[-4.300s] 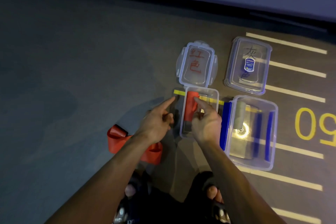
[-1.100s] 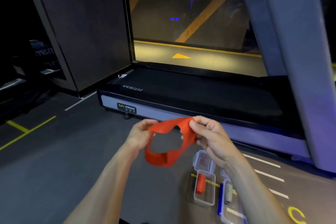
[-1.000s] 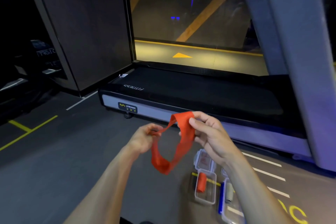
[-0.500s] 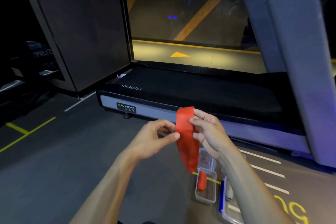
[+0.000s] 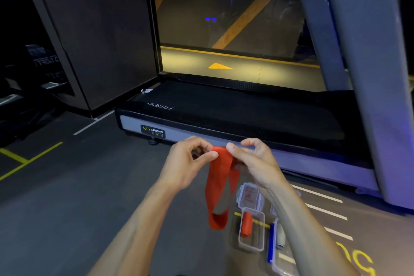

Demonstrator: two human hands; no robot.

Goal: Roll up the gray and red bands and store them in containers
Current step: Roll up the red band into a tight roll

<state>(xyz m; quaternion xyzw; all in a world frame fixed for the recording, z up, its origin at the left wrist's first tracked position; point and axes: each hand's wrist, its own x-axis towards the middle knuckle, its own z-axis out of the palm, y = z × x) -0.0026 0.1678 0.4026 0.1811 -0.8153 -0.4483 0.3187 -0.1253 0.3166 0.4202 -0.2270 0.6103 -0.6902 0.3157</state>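
The red band (image 5: 220, 188) is pinched at its top edge by both the left hand (image 5: 188, 163) and right hand (image 5: 253, 161), hanging at 11 o'clock of the small box (image 5: 251, 231), so rolling seems about to be started.

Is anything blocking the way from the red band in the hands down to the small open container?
Nothing visible does. Both the left hand and right hand pinch the red band at its top. The small container below is open, but a rolled red band already lies inside, taking its left side.
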